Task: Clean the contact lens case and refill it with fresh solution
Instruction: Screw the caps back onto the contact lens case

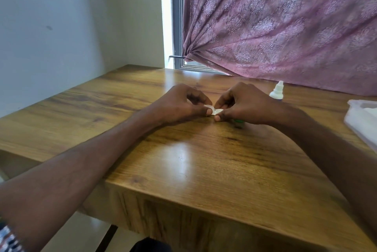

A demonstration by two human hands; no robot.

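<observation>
1. Pinching the contact lens case [214, 110] from both ends: left hand [179, 103] and right hand [243, 104], fingers and thumbs clamped on it, low over the bench [183, 160].
2. Looks light, stiff, small, likely slippery once wet; best gripped at the cup rims.
3. Solution bottle [277, 91] stands behind and right of the case, near the curtain [285, 23].

we take this for a room in a home: a wood-grain table [193, 162] stands pushed into the far left corner against a plain pale wall [61, 27]. a patterned mauve curtain [285, 23], gathered and hooked back at the far side, hangs over a metal-framed window [177, 17] with daylight coming in beside it.
</observation>
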